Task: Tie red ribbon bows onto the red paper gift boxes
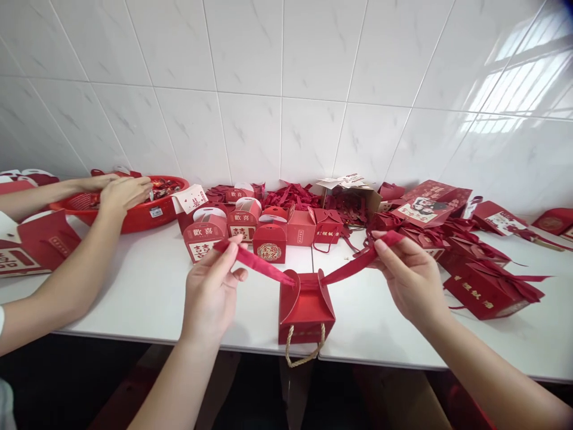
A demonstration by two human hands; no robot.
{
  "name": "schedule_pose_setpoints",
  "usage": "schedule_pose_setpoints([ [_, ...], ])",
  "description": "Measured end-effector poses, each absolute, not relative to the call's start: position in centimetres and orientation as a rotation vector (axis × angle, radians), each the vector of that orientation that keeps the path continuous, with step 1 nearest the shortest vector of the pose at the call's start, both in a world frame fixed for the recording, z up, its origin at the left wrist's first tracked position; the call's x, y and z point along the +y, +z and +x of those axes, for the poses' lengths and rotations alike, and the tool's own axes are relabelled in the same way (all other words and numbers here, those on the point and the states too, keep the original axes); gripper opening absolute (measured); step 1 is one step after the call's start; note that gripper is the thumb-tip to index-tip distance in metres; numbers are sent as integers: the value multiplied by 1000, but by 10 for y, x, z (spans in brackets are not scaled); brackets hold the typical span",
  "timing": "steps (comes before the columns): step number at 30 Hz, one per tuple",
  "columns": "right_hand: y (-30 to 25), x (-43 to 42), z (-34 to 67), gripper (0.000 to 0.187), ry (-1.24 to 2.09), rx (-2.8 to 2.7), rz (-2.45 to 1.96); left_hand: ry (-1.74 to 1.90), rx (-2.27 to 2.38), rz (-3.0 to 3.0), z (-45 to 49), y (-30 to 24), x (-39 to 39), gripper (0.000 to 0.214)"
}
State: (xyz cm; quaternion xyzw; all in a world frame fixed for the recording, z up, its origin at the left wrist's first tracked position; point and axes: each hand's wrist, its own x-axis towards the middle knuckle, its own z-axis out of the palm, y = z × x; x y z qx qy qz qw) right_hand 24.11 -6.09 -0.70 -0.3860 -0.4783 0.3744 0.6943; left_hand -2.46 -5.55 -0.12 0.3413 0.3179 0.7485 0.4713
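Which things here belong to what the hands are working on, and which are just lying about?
In use:
- left hand and right hand, fingers pinching the two ends of the red ribbon
- small red box, which the ribbon crosses at the top

Lying about:
- row of red boxes
- ribbon pile
- cardboard box
- red bags
- red basin, at a co-worker's hands

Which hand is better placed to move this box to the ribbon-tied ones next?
Likely the right hand: ribbon-tied boxes lie beside it; the left hand is across the red box. Both pinch its ribbon.
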Motion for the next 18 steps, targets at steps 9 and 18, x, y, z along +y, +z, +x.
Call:
schedule_pose_setpoints([
  [9,53,-48,212,14,803,-1355,-644,1648,734,1469,-6,64,-39,17],
  [18,69,-49,195,11,976,-1386,-525,1559,606,1548,9,89,-42,18],
])
